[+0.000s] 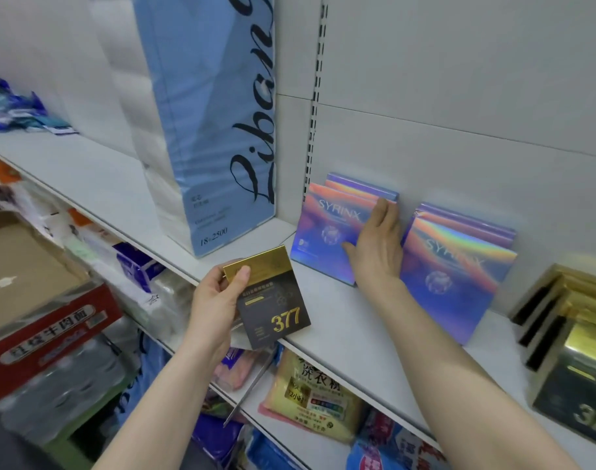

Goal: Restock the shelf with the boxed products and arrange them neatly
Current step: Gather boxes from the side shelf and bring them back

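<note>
Right grip [378,245], released flat, straightening purple box [323,232], frame centre; left grip [215,300] grasping black-gold box [273,300]. Next: likely placing it beside matching boxes [574,368], lower right.

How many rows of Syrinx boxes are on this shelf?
2. The left row stands against the back wall, touched by the right hand; the right row stands just right of that hand. Boxes behind each front one are partly hidden.
</note>
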